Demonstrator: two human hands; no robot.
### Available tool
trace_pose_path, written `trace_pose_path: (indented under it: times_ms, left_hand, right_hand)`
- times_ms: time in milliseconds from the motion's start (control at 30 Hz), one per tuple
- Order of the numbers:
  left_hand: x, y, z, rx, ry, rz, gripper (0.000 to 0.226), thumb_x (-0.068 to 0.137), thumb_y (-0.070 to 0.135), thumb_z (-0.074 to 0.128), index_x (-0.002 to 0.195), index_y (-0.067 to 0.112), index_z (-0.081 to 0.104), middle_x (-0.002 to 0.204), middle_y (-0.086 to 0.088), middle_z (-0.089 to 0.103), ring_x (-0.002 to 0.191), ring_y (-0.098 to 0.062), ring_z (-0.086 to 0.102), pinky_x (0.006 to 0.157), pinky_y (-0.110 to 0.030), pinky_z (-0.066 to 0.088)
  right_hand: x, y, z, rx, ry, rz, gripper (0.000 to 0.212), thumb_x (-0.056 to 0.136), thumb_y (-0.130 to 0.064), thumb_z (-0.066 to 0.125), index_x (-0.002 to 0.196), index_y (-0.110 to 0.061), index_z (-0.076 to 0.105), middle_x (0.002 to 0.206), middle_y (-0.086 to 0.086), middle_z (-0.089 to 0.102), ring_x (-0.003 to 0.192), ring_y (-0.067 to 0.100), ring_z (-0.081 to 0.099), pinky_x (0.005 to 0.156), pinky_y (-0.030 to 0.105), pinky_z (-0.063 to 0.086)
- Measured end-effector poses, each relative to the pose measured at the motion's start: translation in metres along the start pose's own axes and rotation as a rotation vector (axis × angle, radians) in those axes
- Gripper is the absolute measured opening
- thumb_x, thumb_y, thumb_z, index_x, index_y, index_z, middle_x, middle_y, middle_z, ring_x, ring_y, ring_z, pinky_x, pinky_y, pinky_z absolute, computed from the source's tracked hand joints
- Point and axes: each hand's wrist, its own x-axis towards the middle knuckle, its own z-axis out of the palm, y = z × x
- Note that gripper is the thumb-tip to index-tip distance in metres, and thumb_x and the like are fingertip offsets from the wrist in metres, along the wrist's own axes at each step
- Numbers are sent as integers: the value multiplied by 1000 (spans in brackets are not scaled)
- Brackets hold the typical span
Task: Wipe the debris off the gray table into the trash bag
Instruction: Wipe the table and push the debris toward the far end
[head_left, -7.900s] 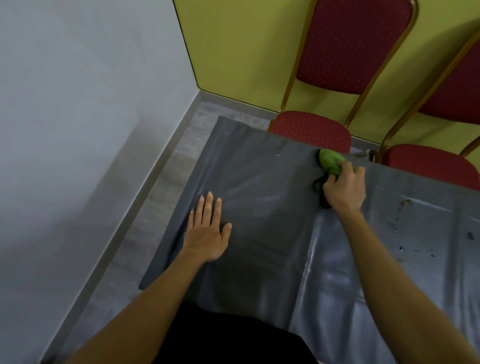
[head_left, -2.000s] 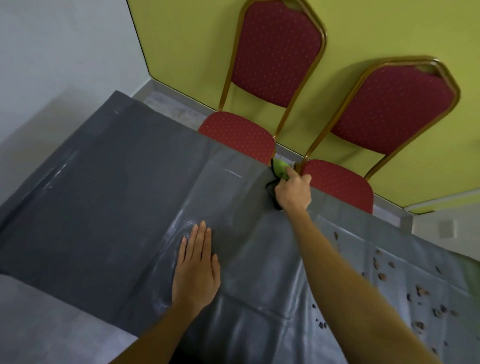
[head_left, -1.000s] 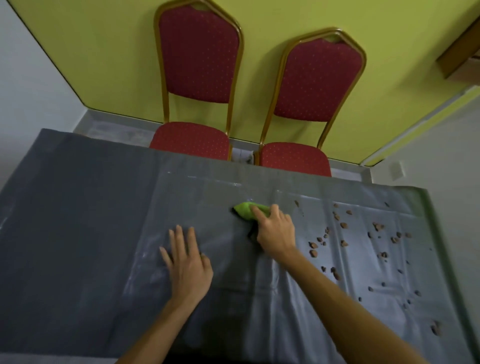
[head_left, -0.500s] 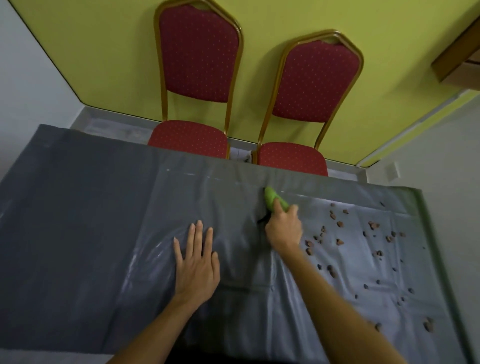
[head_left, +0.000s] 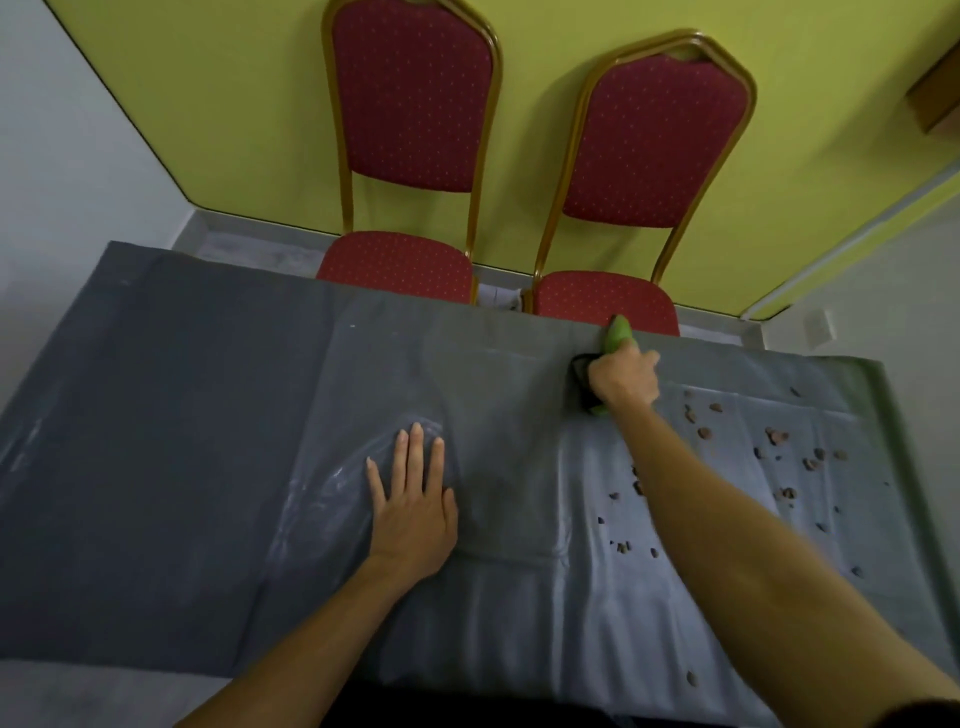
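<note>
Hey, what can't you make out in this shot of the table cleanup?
- Green tool: head view, mostly covered by the right hand, so its type is unclear.
- Debris: head view, pieces too small to identify; some may lie under the right forearm.
- Trash bag: nowhere in the head view.

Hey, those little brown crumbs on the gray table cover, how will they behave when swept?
Probably light and easy to push: the small brown crumbs lie loose and scattered on the gray plastic table cover. Their irregular shapes suggest tumbling, not long rolls. The cover's creases may catch some.
</note>
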Motion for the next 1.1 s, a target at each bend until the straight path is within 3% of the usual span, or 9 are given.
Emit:
trace_pose_path:
  times_ms: [100, 200, 267, 400, 567, 700, 867, 967, 1100]
  left_hand:
    - [-2, -8, 4, 38, -37, 9, 67, 95, 43, 6, 156, 18, -1, 164, -8, -17, 151, -25, -16, 119, -62, 1]
    - [-2, -7, 0, 31, -37, 3, 66, 94, 44, 4, 154, 17, -4, 163, -7, -15, 151, -25, -15, 118, -62, -1]
    - [-1, -6, -1, 31, -64, 20, 65, 96, 44, 6, 154, 18, -7, 162, -6, -21, 149, -25, -21, 118, -61, -4]
    - [0, -12, -2, 12, -88, 50, 65, 102, 43, 16, 154, 19, -14, 158, -5, -33, 145, -23, -32, 117, -60, -12]
    - [2, -14, -5, 20, -99, 58, 65, 101, 45, 13, 150, 21, -24, 156, -5, -38, 144, -24, -34, 118, -60, -11]
    - [-1, -14, -4, 10, -70, 51, 65, 102, 42, 16, 151, 19, -18, 159, -5, -32, 146, -23, -30, 119, -60, -6]
    - [-1, -18, -4, 12, -68, 60, 66, 97, 47, 10, 153, 20, -12, 161, -2, -27, 147, -20, -27, 119, -57, -8]
    - [0, -18, -4, 12, -88, 62, 64, 101, 47, 14, 154, 22, -13, 159, -2, -30, 146, -19, -31, 119, -56, -11]
    - [1, -13, -13, 1, -153, 43, 67, 102, 44, 19, 153, 23, -19, 158, -4, -35, 145, -22, -32, 119, -57, -8]
  right_hand:
    - [-65, -36, 45, 38, -28, -281, 39, 90, -23, 50, 128, -17, 50, 116, 12, 41, 95, 37, 58, 82, 46, 50]
    - [-113, -37, 66, -52, -80, -604, 41, 91, -27, 48, 131, -24, 50, 112, 13, 42, 92, 38, 56, 74, 47, 53]
    - [-99, -23, 54, -127, -83, -691, 44, 92, -29, 49, 136, -31, 50, 112, 12, 46, 87, 38, 59, 69, 45, 52]
    - [-29, 20, 18, -228, -23, -517, 42, 95, -30, 44, 136, -37, 46, 115, 11, 45, 84, 36, 60, 73, 44, 52]
    - [-3, 37, 0, -224, 40, -267, 39, 96, -28, 43, 134, -25, 47, 117, 16, 41, 95, 42, 56, 83, 50, 48]
    - [-72, 12, 31, -131, -22, -320, 37, 94, -26, 46, 128, -12, 45, 120, 16, 42, 92, 40, 60, 79, 47, 50]
    - [-140, 49, 46, -212, -108, -666, 46, 94, -33, 51, 139, -26, 43, 112, 12, 45, 80, 38, 59, 60, 41, 47]
    - [-97, 77, 16, -232, -61, -560, 46, 94, -34, 51, 139, -37, 44, 111, 10, 47, 82, 37, 61, 66, 41, 50]
    - [-40, 102, -14, -232, 1, -320, 43, 95, -33, 48, 137, -32, 43, 119, 14, 46, 93, 40, 58, 75, 47, 50]
